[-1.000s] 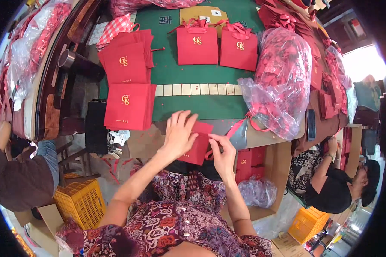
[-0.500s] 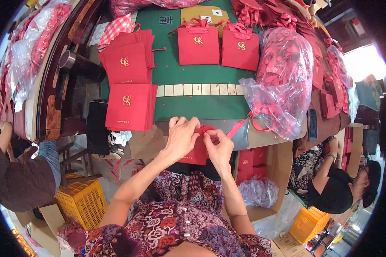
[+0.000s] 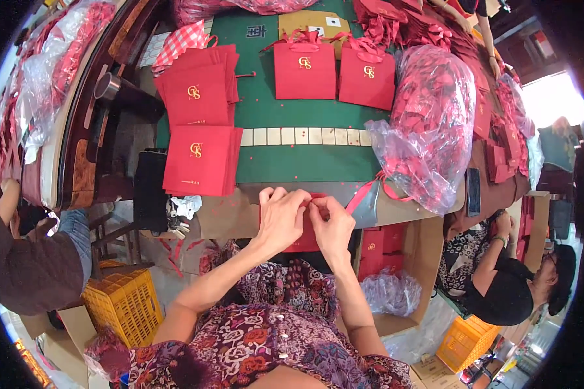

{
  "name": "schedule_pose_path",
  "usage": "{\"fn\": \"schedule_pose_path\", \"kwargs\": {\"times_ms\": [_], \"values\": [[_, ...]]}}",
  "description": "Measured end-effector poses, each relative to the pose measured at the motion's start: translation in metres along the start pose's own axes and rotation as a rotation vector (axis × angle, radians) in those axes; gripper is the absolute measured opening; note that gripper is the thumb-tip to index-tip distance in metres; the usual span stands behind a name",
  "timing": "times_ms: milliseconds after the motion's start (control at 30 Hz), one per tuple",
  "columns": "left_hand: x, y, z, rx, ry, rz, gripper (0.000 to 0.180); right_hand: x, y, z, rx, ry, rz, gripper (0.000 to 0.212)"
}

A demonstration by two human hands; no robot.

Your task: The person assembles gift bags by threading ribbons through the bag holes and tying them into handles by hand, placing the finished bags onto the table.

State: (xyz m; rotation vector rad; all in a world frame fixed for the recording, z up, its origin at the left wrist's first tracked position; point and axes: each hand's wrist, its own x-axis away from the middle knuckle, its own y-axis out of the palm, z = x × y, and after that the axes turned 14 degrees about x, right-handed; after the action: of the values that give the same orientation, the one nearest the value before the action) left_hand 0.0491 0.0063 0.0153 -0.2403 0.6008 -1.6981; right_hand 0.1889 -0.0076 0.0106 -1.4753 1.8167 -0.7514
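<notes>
At the near edge of the table, a red paper gift bag (image 3: pixel 303 244) hangs between my hands, mostly covered by them. My left hand (image 3: pixel 283 216) is closed at the bag's upper edge, thumb and fingers pinched together. Beside it my right hand (image 3: pixel 331 222) pinches the same edge, its fingertips almost meeting the left ones. What small part the fingertips hold is hidden. To the left lies a stack of flat red bags (image 3: pixel 200 161) with gold emblems, another stack (image 3: pixel 191 94) behind it. Two red bags with ribbon handles (image 3: pixel 305 71) (image 3: pixel 367 76) stand farther back.
A clear plastic sack of red ribboned bags (image 3: pixel 435 123) fills the table's right side. A row of pale tiles (image 3: pixel 305 136) crosses the green tabletop. A dark cylinder (image 3: pixel 126 96) lies at left. An open carton (image 3: pixel 409 279) stands below right; co-workers sit on both sides.
My left hand has tipped downward and its fingers have curled in closer to the bag's edge. My right hand stays pinched beside it. The whole view has shifted slightly.
</notes>
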Motion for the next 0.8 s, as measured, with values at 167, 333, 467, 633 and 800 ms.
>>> {"fn": "schedule_pose_path", "kwargs": {"times_ms": [167,333,467,633,800], "values": [[-0.005,-0.007,-0.008,0.074,-0.061,-0.081,0.015,-0.001,-0.006,0.004,-0.014,-0.062,-0.096,0.019],[-0.011,-0.011,-0.018,0.128,-0.070,-0.037,0.027,-0.019,-0.034,0.007,-0.159,-0.129,-0.128,0.017],[-0.009,-0.009,-0.011,0.122,-0.041,-0.058,0.026,-0.037,-0.035,0.020,-0.129,-0.201,-0.191,0.012],[-0.005,-0.011,0.001,0.103,0.089,-0.096,0.018,-0.054,-0.034,0.037,-0.187,-0.315,-0.534,0.013],[-0.005,-0.014,-0.003,-0.007,0.313,-0.087,0.015,-0.070,-0.033,0.046,-0.345,-0.358,-0.865,0.013]]}}
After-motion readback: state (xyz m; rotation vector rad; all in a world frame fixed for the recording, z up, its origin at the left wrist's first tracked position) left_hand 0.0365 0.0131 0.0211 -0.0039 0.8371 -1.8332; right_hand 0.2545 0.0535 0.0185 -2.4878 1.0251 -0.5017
